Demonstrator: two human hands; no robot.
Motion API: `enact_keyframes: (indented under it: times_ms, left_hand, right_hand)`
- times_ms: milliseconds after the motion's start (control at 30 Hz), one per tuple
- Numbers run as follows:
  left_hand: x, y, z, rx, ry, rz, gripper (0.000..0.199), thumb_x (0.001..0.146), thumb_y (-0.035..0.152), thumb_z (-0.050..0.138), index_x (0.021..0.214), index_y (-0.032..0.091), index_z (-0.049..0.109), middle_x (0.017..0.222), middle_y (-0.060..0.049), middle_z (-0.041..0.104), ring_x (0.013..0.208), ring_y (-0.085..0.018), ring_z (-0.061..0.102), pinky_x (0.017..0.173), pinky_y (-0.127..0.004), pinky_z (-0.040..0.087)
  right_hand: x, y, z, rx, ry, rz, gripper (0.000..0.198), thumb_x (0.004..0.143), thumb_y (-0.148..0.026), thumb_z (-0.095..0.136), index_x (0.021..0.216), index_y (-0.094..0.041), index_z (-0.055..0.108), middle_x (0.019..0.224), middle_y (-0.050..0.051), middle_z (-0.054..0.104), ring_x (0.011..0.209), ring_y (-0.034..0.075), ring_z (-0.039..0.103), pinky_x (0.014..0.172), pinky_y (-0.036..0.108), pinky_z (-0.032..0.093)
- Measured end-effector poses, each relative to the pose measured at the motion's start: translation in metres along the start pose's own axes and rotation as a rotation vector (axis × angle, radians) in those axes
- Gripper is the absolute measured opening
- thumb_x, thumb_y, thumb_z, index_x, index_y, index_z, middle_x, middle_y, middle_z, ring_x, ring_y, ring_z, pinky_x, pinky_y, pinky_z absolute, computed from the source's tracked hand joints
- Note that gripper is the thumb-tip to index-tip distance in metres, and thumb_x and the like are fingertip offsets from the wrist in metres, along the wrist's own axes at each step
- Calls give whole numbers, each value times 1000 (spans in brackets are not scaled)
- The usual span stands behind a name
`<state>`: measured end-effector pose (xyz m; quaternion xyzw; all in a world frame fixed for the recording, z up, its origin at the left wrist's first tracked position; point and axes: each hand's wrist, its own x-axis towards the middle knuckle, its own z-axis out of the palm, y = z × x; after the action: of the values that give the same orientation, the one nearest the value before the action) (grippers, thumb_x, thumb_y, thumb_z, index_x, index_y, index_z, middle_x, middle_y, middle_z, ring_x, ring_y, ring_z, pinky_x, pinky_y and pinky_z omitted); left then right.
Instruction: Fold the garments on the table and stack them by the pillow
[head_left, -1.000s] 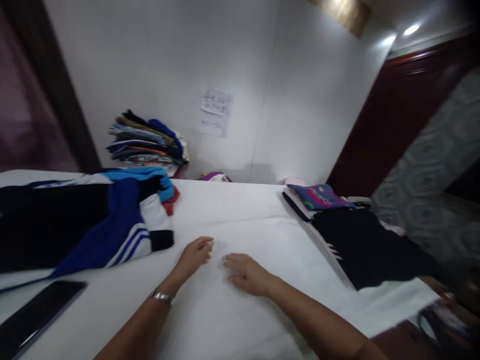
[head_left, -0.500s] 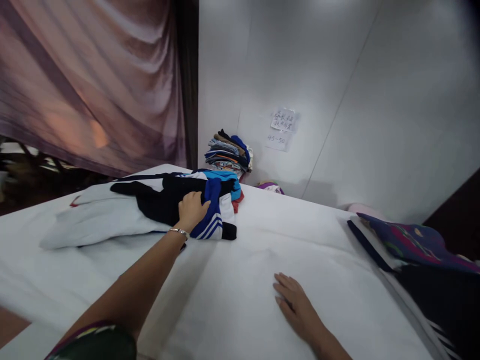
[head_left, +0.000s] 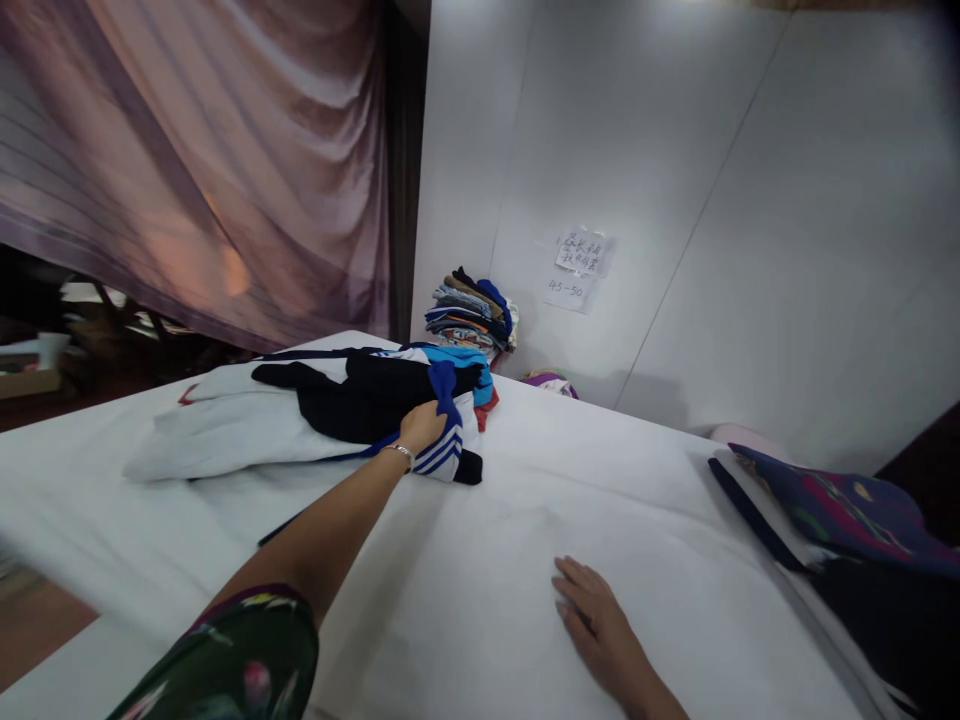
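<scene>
My left hand [head_left: 422,426] reaches across to the heap of clothes and is closed on a blue garment with white stripes [head_left: 442,455], pinching its fabric into a bunch. Beside it lie a black garment [head_left: 341,403] and a pale grey-white garment [head_left: 225,435], both spread loosely. Bright blue cloth [head_left: 461,357] and a bit of red cloth [head_left: 487,408] poke out at the heap's far right. My right hand [head_left: 591,612] rests on the white tabletop [head_left: 487,590], holding nothing, its fingers stretched out.
A tall stack of folded clothes [head_left: 469,312] stands behind the table, against the grey wall. Two handwritten paper notes [head_left: 581,252] hang there. On the right lies a pile of dark and patterned clothes [head_left: 840,500]. A pinkish curtain [head_left: 225,150] hangs at left.
My left hand has gone from lying on the blue garment with fingers spread to gripping it, bunching the cloth and shifting slightly nearer. My right hand stays in place. The view has turned slightly left.
</scene>
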<state>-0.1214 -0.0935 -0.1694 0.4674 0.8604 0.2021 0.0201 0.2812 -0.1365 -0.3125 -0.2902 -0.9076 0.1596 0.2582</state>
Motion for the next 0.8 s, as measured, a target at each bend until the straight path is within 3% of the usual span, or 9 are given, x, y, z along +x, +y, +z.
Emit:
enact_keyframes:
  times_ms: [300,433,600,700,800]
  left_hand:
    - [-25,80,-42,-113,162,229,31,91,38,40,102,17,60,107,-13,68,101,-24,62,84,-33,44]
    - [-31,100,-37,-124,137,358,30,91,39,42,99,18,61,107,-12,68,102,-23,61,86,-33,43]
    - [-52,93,3,-118,-61,480,20,83,35,57,80,18,67,88,-9,71,82,-20,65,71,-29,44]
    - [-66,79,17,-135,-133,504,38,89,46,46,75,18,68,77,-6,70,72,-17,64,64,-27,43]
    - [-72,61,13,-134,-142,495,49,92,52,34,81,20,70,82,-5,72,75,-17,65,66,-27,45]
  right_hand:
    - [-1,9,6,18,25,-16,32,92,-33,51,122,-27,63,135,9,56,127,27,51,105,55,42]
    - [-1,7,4,32,17,-7,33,92,-31,50,121,-27,64,135,10,56,128,28,50,107,56,40]
    - [-1,6,2,51,-3,1,33,93,-32,49,121,-26,64,136,10,55,128,28,49,106,56,41]
    - [-2,6,2,72,-3,9,33,92,-32,49,121,-25,64,135,10,56,129,28,49,107,56,39]
    - [-2,5,0,85,-24,37,33,92,-33,49,120,-25,65,136,10,55,129,28,48,107,57,38]
